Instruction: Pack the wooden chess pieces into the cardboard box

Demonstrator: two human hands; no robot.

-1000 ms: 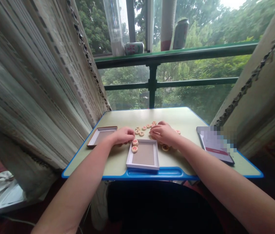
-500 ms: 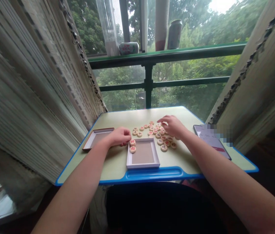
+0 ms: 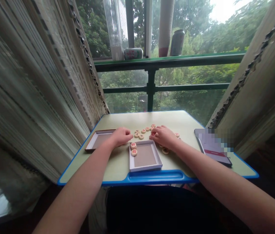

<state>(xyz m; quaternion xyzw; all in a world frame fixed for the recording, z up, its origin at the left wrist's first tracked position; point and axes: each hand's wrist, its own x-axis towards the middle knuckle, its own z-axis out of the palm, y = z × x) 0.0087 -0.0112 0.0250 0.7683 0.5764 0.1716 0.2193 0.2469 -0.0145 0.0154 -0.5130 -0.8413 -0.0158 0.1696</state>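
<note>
My left hand (image 3: 123,136) hovers by the back left corner of an open shallow box (image 3: 146,169), fingers curled; what they hold, if anything, is hidden. Two round Chinese chess pieces with red characters, one marked 帅 (image 3: 133,145) and one marked 相 (image 3: 134,152), sit inside the box along its left side. Behind the box's back right corner, my right hand (image 3: 163,136) is bent over the scattered pieces, its fingertips closed around a Chinese chess piece (image 3: 157,134) that is partly covered. Several loose pieces (image 3: 141,136) lie behind the box; others are hidden under my right hand.
A second shallow box (image 3: 96,140) lies at the left of the blue-edged table (image 3: 118,172). A phone or tablet (image 3: 213,151) rests at the right edge. Cans (image 3: 177,43) and stacked cups (image 3: 166,29) stand on the window ledge, with curtains on both sides.
My right hand has moved left and nearer across the pieces, and its fingers have drawn together. My left hand stays by the box corner. The view has tilted up slightly.
</note>
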